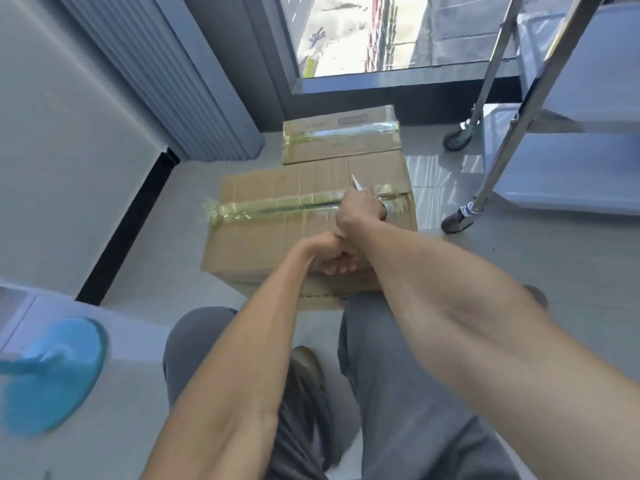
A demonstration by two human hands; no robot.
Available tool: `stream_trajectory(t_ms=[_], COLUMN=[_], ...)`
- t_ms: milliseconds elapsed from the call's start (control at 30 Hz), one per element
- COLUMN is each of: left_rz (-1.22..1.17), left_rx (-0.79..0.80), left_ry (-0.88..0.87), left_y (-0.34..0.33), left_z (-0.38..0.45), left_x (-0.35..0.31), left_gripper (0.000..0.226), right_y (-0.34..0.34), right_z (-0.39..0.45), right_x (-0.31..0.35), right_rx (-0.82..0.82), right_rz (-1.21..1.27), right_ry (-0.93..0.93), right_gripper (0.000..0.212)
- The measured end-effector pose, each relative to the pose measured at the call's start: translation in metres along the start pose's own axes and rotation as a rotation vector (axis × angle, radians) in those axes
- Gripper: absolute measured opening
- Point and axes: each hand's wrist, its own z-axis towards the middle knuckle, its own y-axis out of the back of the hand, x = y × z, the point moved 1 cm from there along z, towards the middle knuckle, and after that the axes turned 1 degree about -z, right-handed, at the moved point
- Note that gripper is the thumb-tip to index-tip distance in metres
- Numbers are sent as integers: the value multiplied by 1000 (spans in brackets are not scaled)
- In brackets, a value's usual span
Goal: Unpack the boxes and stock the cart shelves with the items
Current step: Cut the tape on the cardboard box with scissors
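Observation:
A sealed cardboard box (pixel 277 223) lies on the floor in front of my knees, with yellowish tape (pixel 263 206) along its top seam. My right hand (pixel 360 211) is shut on a small knife (pixel 356 183), whose blade points up over the tape near the box's right end. My left hand (pixel 329 259) grips the near top edge of the same box, partly hidden under my right forearm. A second taped box (pixel 341 133) sits directly behind the first. The steel cart (pixel 568 109) with its shelves stands at the right.
The cart's caster wheels (pixel 457 221) rest on the tiled floor right of the boxes. A glass door (pixel 381 32) is behind the boxes. A blue round-based object (pixel 52 372) stands at the left beside a white unit. A wall with a dark skirting runs along the left.

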Motion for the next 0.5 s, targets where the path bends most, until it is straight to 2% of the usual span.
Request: stream_trajectory(t_ms=[100,167,233,300,367,433,500], left_rz=[-394,-451,-406,-413,-504,-600,-696], left_rx=[-370,-470,-415,-322,-219,-148,-169], left_ry=[74,81,73,27,-22,-76,-130], left_y=[38,56,63,62,60,58,57], left_z=[-3,-3,0,0,1,2,6], left_x=[20,29,26,17,6,-6,-15], left_gripper=[13,12,17,28,34,31,19], right_y=[-14,-14,-7,5,18,28,34], right_z=[5,4,7,9,9,5,4], right_x=[-7,-6,-5,1,13,26,39], right_rx=[-144,-157,-142,-71,28,115,121], right_rz=[-69,-30,113,349,536,613,684], right_ry=[8,19,-11,-61,-11,71,106], right_gripper=[32,25,12,15,13,5,3])
